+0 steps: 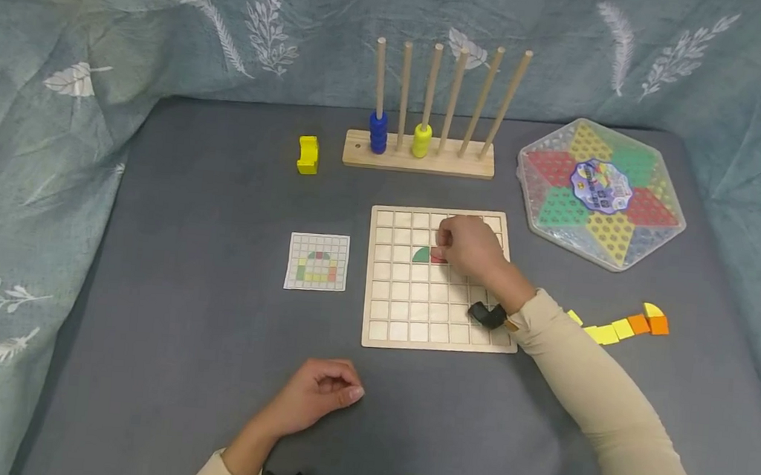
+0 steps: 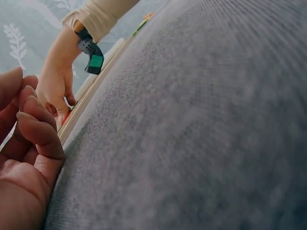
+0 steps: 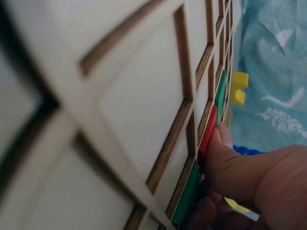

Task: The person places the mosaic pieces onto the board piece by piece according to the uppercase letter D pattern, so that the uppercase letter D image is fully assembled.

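Note:
My right hand [image 1: 472, 248] is over the wooden grid board [image 1: 376, 297], its thumb and fingers closed at a red tile [image 3: 207, 132] in the upper middle. A green quarter-round tile [image 1: 422, 255] lies just left of the red one. In the right wrist view, another green tile [image 3: 187, 194] lies on the red tile's other side, by the curled fingers; the hand hides it in the head view. My left hand [image 1: 314, 398] rests on the table below the board, fingers loosely curled, holding nothing. A pattern card [image 1: 294, 260] lies left of the board.
Yellow and orange tiles [image 1: 621, 329] lie in a row right of the board, partly behind the right sleeve. A peg stand [image 1: 420, 164] with blue and yellow rings stands at the back. A yellow block [image 1: 308, 155] sits left of it, a hexagonal game box [image 1: 549, 228] right.

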{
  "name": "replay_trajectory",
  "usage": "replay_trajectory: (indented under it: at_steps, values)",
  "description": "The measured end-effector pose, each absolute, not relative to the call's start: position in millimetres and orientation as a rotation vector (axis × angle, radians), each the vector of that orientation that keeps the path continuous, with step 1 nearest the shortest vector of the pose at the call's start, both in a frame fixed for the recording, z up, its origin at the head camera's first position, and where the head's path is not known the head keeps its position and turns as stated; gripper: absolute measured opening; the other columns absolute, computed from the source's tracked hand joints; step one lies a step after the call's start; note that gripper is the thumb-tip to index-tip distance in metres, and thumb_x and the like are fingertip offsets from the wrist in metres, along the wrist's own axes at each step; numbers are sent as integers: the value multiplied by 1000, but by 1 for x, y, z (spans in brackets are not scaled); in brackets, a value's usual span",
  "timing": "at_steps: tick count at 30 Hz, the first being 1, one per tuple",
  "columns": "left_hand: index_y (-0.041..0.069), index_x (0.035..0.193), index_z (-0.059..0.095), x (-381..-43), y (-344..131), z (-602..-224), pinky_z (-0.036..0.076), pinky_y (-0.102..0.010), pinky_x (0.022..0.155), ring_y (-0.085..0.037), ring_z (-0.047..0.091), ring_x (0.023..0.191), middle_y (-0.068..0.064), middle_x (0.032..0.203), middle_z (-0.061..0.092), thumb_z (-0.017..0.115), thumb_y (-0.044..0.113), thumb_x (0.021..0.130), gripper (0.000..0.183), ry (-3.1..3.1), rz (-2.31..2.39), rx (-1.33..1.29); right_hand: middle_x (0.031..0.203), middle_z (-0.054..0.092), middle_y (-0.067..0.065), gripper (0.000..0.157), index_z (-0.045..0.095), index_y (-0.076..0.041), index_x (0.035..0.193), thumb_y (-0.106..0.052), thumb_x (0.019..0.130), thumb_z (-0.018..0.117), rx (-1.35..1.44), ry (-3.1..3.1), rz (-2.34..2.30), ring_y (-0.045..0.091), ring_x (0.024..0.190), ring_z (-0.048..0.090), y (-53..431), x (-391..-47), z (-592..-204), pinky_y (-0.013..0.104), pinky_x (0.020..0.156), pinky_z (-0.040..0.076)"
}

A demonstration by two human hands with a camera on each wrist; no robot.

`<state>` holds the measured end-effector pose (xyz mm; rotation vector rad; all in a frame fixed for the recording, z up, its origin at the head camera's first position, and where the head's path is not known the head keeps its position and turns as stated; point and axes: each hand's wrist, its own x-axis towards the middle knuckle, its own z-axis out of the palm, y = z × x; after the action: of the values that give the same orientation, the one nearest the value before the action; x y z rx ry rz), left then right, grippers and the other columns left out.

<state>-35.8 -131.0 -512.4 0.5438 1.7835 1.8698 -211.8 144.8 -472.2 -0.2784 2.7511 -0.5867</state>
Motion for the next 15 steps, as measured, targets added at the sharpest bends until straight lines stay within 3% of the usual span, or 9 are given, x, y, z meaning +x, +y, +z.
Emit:
replay_trajectory:
  at_steps: [8,15]
  values:
    - [-6,85,67,-37,-130,-513,46,-19,61,0,50,69,-5,77,60,65,1,88,8,1832,1843,534,81,68,5,15,72,-10,84,-23,91,68,-341,2845,-696,21,75,60,169,-195,-456,37,70,47]
    - [-7,85,67,-36,-131,-522,46,-21,60,1,51,70,-5,78,61,63,-6,87,5,1791,1914,582,88,69,15,16,72,-1,98,-14,91,65,-192,2859,-669,27,78,61,282,-145,-434,44,72,47]
